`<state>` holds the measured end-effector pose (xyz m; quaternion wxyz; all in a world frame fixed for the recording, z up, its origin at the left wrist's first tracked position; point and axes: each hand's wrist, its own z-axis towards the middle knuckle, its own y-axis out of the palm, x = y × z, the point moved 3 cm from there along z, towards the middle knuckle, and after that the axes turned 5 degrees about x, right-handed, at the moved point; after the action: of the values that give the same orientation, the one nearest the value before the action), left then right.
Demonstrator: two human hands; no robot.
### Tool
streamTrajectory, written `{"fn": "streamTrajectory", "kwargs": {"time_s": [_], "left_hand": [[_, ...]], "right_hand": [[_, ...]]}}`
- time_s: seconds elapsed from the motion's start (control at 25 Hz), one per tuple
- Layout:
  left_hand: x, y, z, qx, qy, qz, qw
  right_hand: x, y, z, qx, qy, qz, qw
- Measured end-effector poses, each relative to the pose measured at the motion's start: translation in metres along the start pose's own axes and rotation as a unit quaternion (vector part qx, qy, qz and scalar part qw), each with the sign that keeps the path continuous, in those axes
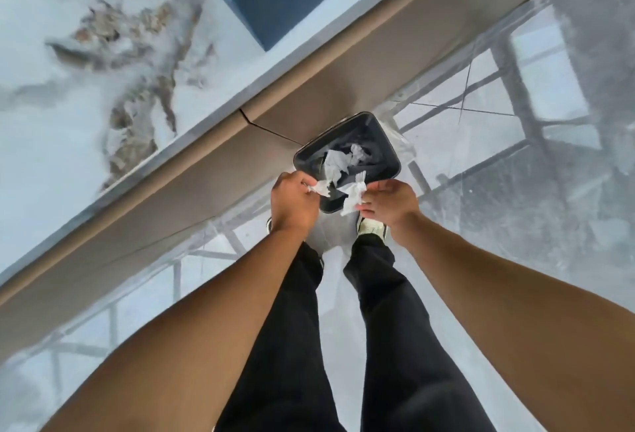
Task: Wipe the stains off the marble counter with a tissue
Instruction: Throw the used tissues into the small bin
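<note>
Both arms reach straight down over a dark bin (385,143) that stands on the glossy floor (515,225) against the beige cabinet front (213,170). The left hand (294,206) pinches a small scrap of tissue (321,187) between thumb and fingertips, its other fingers curled in. The right hand (388,203) grips a larger crumpled piece (354,194) at its lower end, fingers closed on it. The two pieces hang over the bin's near rim and seem to be apart, though the blur makes that uncertain. More crumpled paper (338,162) lies inside the bin. The marble counter (86,95), veined in brown and grey, fills the frame from nine to twelve o'clock. A shoe (371,225) shows under the right hand.
</note>
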<state>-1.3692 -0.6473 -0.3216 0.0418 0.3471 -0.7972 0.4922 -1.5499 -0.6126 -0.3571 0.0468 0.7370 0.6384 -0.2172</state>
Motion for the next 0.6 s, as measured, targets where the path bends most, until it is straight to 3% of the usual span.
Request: {"fn": "streamTrajectory", "kwargs": {"time_s": [0.16, 0.32, 0.44, 0.52, 0.6], "left_hand": [[-0.005, 0.025, 0.019, -0.018, -0.007, -0.019, 1.000], [-0.012, 0.051, 0.037, -0.058, -0.001, -0.032, 0.998], [-0.016, 0.065, 0.042, -0.074, -0.007, -0.036, 0.997], [-0.018, 0.068, 0.043, -0.076, -0.002, -0.034, 0.997], [-0.018, 0.062, 0.039, -0.073, 0.006, -0.030, 0.997]], "right_hand": [[-0.008, 0.009, 0.028, -0.011, -0.006, -0.041, 0.999], [-0.010, 0.018, 0.051, -0.044, 0.071, 0.037, 0.996], [-0.019, 0.015, 0.062, 0.023, 0.054, -0.039, 0.998], [-0.009, 0.014, 0.067, 0.003, 0.073, -0.014, 0.997], [-0.012, 0.008, 0.063, 0.000, 0.029, -0.058, 0.998]]}}
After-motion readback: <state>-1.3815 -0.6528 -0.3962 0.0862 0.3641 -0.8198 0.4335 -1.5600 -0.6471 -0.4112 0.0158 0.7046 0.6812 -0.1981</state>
